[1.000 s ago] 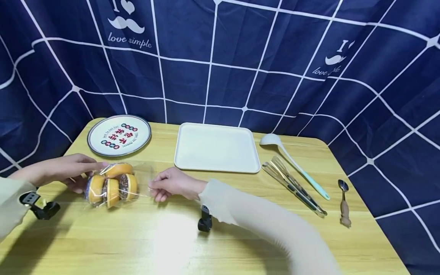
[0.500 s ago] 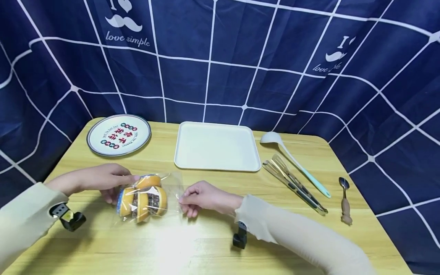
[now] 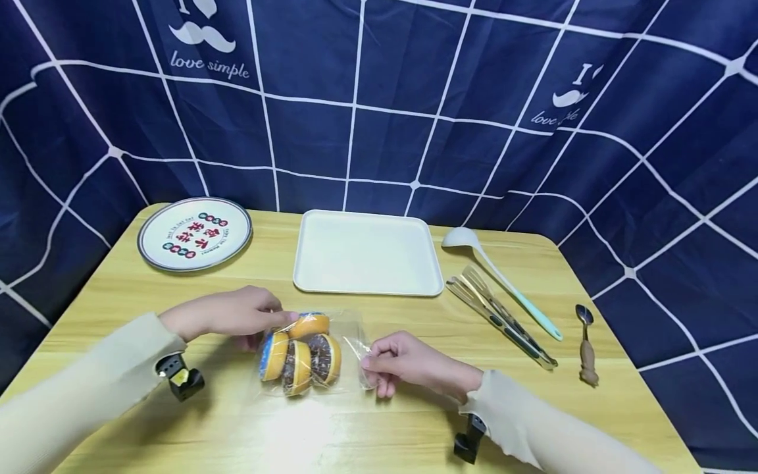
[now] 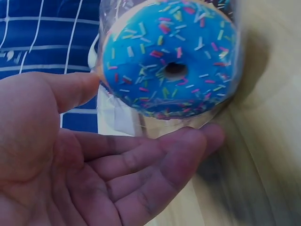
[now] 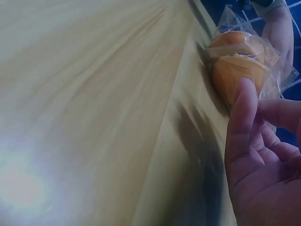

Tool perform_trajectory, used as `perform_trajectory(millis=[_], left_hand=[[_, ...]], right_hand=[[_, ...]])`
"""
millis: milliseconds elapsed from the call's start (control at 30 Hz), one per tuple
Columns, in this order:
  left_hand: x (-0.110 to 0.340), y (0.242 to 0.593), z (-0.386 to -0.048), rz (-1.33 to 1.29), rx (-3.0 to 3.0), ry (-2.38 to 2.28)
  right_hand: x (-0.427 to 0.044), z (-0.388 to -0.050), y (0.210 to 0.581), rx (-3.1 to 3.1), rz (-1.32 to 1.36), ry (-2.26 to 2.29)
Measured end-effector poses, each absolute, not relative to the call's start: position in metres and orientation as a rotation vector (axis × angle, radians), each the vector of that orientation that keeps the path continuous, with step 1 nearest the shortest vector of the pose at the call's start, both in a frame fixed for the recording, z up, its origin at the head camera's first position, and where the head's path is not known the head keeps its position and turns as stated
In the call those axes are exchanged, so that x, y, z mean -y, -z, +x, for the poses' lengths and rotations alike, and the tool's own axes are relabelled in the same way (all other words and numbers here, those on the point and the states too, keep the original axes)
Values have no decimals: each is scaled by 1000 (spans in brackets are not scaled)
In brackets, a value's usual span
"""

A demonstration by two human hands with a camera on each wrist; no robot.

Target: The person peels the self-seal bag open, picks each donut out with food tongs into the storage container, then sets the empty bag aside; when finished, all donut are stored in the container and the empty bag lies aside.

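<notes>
A clear plastic bag [image 3: 351, 326] holds several donuts, some with chocolate icing [image 3: 322, 359] and some with blue icing [image 3: 274, 355]. At its left end, my left hand [image 3: 237, 315] grips the bag between thumb and fingers. The left wrist view shows a blue donut with coloured sprinkles [image 4: 141, 61] close to that thumb and those fingers. My right hand [image 3: 408, 364] pinches the bag's right edge between thumb and index finger. In the right wrist view, the donuts' orange-brown sides [image 5: 235, 77] face me through the plastic.
A white rectangular tray [image 3: 367, 253] lies behind the bag. Back left is a round plate [image 3: 195, 234] with red characters. Toward the right lie a ladle [image 3: 500, 280], metal tongs [image 3: 503, 322] and a spoon with a wooden handle [image 3: 586, 352]. A blue grid curtain hangs behind the wooden table.
Both hands have carried the bag of donuts from the table's left side rightward and a little nearer to me. The icing of the donuts now shows more from above.
</notes>
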State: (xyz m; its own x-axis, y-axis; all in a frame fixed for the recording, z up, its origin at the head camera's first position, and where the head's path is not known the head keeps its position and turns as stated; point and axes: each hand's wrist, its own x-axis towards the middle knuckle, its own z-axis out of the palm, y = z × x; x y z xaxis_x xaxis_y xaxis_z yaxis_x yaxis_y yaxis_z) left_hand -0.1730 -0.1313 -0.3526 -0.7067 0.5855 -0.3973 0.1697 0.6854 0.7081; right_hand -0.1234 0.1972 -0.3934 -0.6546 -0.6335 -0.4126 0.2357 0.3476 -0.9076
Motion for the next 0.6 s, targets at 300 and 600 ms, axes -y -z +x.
perform_trajectory(millis=[300,600], left_hand=[[103,356,-179,659,-2267,-882],[97,353,-181,638,-2350,-797]], right_hand=[[-225,-115,394,-1860,-299,1422],[-240,-125,387,-1820,-240,1392]])
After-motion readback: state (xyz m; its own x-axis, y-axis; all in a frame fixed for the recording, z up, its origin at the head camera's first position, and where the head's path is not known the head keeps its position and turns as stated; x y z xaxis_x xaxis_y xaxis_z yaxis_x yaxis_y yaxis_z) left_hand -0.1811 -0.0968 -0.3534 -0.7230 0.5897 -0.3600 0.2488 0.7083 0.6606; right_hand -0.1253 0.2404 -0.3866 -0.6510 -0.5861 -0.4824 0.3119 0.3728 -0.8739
